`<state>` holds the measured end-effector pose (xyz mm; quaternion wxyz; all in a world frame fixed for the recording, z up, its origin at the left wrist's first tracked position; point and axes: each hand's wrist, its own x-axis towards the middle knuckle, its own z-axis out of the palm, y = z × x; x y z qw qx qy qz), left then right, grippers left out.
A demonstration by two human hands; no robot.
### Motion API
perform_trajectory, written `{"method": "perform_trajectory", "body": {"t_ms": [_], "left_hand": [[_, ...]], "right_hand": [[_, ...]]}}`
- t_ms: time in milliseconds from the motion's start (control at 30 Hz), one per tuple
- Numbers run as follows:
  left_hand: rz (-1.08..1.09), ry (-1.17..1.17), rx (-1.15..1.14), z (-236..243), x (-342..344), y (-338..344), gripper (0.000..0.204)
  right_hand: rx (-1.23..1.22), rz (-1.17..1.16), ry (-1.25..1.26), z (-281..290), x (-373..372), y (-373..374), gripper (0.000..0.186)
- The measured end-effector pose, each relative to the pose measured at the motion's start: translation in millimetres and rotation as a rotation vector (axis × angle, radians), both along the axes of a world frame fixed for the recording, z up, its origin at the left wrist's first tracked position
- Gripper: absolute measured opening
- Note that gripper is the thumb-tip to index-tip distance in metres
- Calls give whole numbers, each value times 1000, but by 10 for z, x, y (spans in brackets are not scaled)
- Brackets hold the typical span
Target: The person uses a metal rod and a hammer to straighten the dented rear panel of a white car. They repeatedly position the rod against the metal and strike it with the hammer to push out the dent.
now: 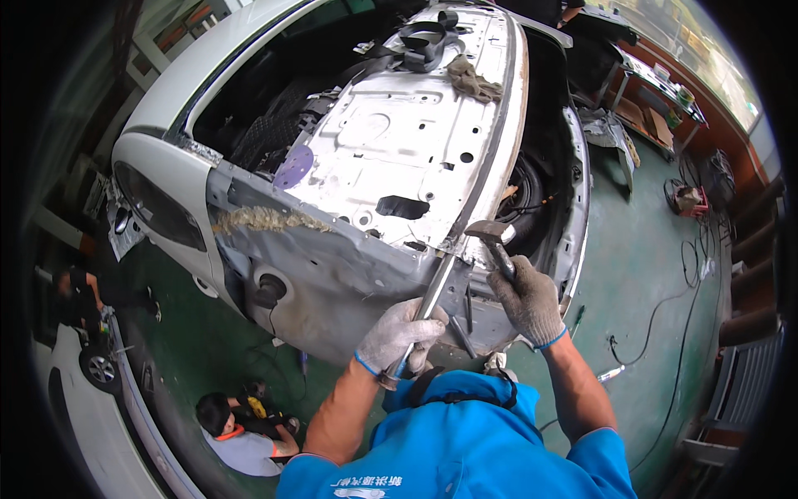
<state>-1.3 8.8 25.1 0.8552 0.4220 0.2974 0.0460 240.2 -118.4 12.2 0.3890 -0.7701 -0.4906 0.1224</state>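
My left hand (397, 337), in a grey-white knit glove, is closed around a long, narrow metal bar (435, 285). The bar slants up to the corner of the stripped car body (366, 258), where its far end meets the panel edge. A hammer (490, 230) is gripped by the handle in my right hand (530, 301), gloved the same way. Its head is above the body's corner, close to the bar's far end; whether it touches anything I cannot tell. Below the hammer, a couple of dark, thin tools (462, 333) lie against the body panel.
A cloth glove (474, 80) and black straps (424, 46) lie on the bare white metal panel. A co-worker (245, 432) crouches at lower left with a yellow power tool (258, 406). Cables (657, 308) trail over the green floor at right, near a wheeled cart (644, 116).
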Motion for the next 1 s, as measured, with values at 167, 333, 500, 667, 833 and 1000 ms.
{"method": "perform_trajectory", "body": {"t_ms": [167, 333, 500, 667, 833, 1000], "left_hand": [[4, -8, -29, 27, -7, -5, 20], [-11, -20, 16, -33, -5, 5, 21], [-39, -26, 81, -56, -19, 35, 19], [-33, -40, 79, -28, -19, 37, 17], [-49, -70, 40, -27, -48, 35, 16], [-47, -66, 55, -114, -154, -41, 14]], "right_hand": [[-43, -15, -15, 60, -53, 101, 22], [20, 0, -69, 96, -54, 126, 28], [-38, 7, -55, 78, -83, 149, 33], [95, -13, 27, 74, -131, 178, 23], [-158, -9, -14, 30, -105, 115, 23], [41, -101, 438, -90, -134, -141, 13]]}}
